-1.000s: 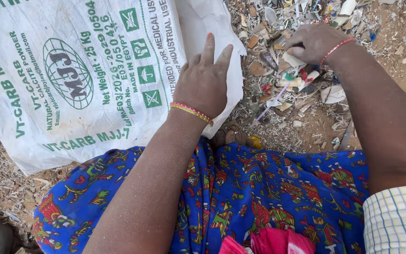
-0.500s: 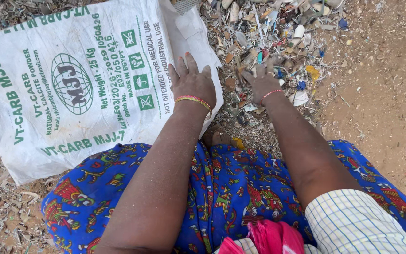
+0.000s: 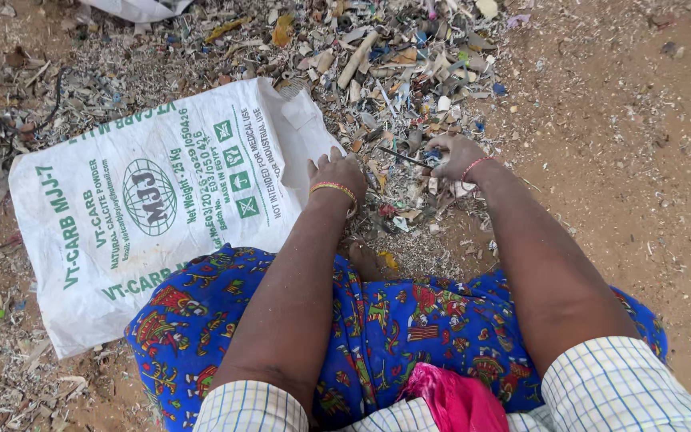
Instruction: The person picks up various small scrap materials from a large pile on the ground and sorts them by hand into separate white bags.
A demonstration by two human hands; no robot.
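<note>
On the bare dirt ground in front of your knees, much was hard to read: the scrap pile ran out of the picture at twelve o'clock, its pieces too small and jumbled to tell one from another, and a second white sack was cut off at the top edge near eleven o'clock. Your fingertips on both sides sank among the bits, so whether anything sat between them I cannot tell.

The white woven sack lay flat at about ten o'clock from your lap, printed in green, creased, with its near corner tucked under your blue patterned skirt and its open mouth turned toward the scrap at one o'clock.

Your left hand reached straight out to twelve o'clock, palm down, fingers spread loosely, resting on the sack's edge where it met the litter; a yellow and red bangle circled the wrist. Its grip was slack and flat, closed on nothing visible. Your right hand stretched to one o'clock, knuckles up, fingers curled into the scrap beside a thin dark stick; its grip I cannot tell.
</note>
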